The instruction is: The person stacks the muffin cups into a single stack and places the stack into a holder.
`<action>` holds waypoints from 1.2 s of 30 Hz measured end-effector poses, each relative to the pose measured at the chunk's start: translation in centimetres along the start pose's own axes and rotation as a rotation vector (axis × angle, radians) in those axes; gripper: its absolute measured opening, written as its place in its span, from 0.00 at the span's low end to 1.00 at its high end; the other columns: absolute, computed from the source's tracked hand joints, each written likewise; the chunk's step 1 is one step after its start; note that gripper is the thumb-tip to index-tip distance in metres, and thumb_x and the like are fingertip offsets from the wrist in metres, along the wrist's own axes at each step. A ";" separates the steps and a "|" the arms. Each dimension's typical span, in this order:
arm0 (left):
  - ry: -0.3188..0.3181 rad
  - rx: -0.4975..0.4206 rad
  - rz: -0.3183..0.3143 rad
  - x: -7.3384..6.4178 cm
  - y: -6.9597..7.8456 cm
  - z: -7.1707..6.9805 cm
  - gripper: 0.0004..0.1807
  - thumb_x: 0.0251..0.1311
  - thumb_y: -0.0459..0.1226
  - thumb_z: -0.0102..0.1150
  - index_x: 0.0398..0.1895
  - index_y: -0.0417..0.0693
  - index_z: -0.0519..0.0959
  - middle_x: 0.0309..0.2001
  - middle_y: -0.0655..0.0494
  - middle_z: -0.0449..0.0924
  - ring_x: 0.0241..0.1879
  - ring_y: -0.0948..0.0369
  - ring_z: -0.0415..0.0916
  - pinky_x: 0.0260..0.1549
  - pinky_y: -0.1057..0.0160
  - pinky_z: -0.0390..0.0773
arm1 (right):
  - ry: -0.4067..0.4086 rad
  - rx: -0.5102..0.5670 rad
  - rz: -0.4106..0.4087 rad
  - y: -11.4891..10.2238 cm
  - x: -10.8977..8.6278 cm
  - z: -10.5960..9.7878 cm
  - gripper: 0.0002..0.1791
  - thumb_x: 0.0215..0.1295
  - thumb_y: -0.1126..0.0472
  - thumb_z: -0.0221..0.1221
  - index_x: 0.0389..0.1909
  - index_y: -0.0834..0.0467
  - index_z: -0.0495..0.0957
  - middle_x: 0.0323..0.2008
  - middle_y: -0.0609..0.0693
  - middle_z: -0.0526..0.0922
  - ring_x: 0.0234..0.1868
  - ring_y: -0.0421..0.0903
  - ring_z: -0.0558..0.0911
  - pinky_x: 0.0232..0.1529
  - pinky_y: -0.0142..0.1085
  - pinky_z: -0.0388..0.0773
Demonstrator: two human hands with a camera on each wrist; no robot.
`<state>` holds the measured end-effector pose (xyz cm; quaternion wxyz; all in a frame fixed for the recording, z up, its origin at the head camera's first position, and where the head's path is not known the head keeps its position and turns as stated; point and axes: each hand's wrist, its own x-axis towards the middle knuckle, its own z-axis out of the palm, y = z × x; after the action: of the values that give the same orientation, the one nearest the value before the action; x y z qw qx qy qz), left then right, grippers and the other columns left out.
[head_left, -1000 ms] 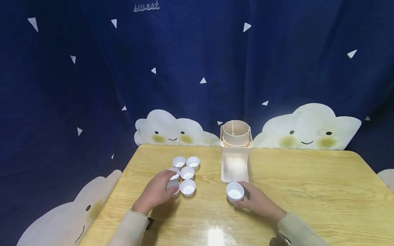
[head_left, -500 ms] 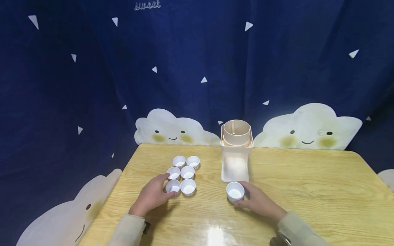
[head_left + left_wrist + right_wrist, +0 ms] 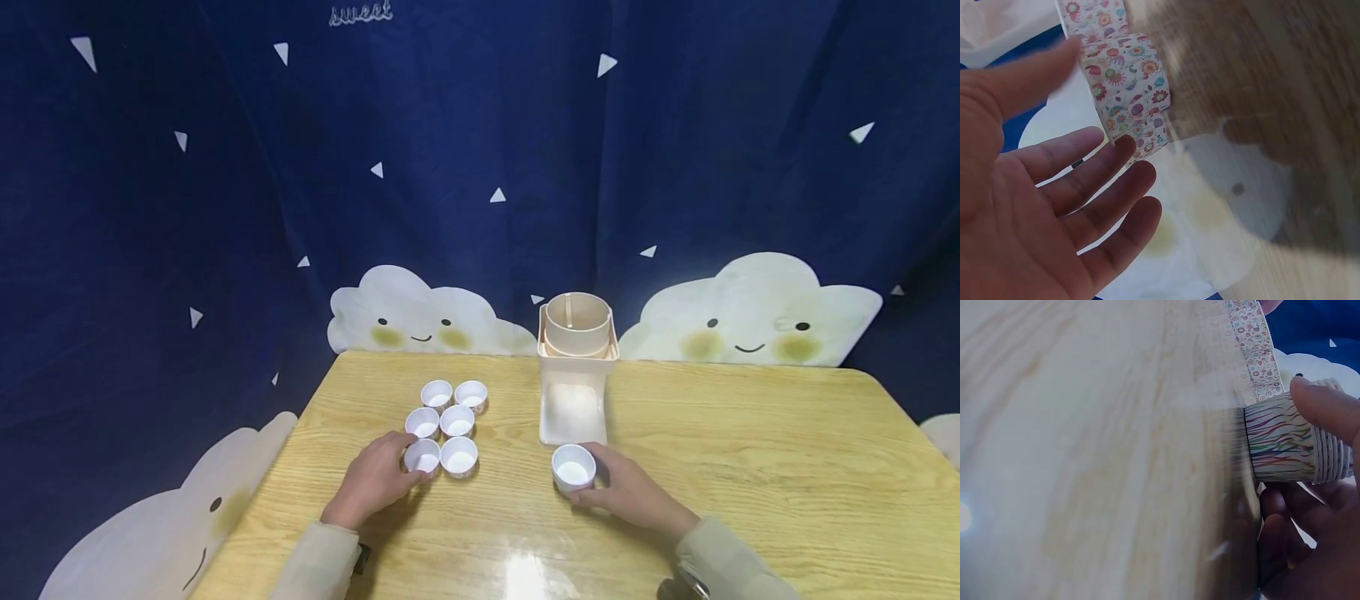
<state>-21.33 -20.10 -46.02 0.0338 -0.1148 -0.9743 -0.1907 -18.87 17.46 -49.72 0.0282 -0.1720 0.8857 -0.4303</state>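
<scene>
In the head view my left hand point(image 3: 375, 479) is spread beside the front-left paper cup point(image 3: 422, 458) of a small group, thumb on its near side and fingertips at its far side. The left wrist view shows its fingers loose and apart, close to a cup's flower-print side point(image 3: 1125, 78). My right hand point(image 3: 630, 492) holds a stack of paper cups point(image 3: 1282, 437) between thumb and fingers, upright on the table. Squiggly coloured lines cover the stack's outside, and several rims show layered together. From above, only the white inside of its top cup appears.
Several other white paper cups point(image 3: 457, 457) stand in two columns with the front-left one. Behind the right hand's stack is a cream stand point(image 3: 572, 408) with a round holder point(image 3: 576, 325) on top. A dark blue curtain point(image 3: 480, 125) hangs behind the wooden table point(image 3: 750, 467).
The left hand has drawn back slightly from over the left column, uncovering the cups there, and its fingers now lie beside the front-left cup. The right hand and its stack stay put.
</scene>
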 end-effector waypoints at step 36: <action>-0.027 -0.007 -0.009 0.1 0.0 0.2 0.29 0.42 0.42 0.78 0.50 0.43 0.82 0.41 0.49 0.84 0.39 0.57 0.80 0.39 0.52 0.80 | 0.002 0.009 0.013 0.3 -0.1 0.1 0.37 0.49 0.50 0.74 0.62 0.53 0.74 0.52 0.45 0.83 0.57 0.49 0.78 0.63 0.55 0.69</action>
<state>-21.44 -19.94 -46.22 0.0195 -0.1129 -0.9745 -0.1928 -18.84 17.55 -50.01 0.0309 -0.1659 0.8850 -0.4340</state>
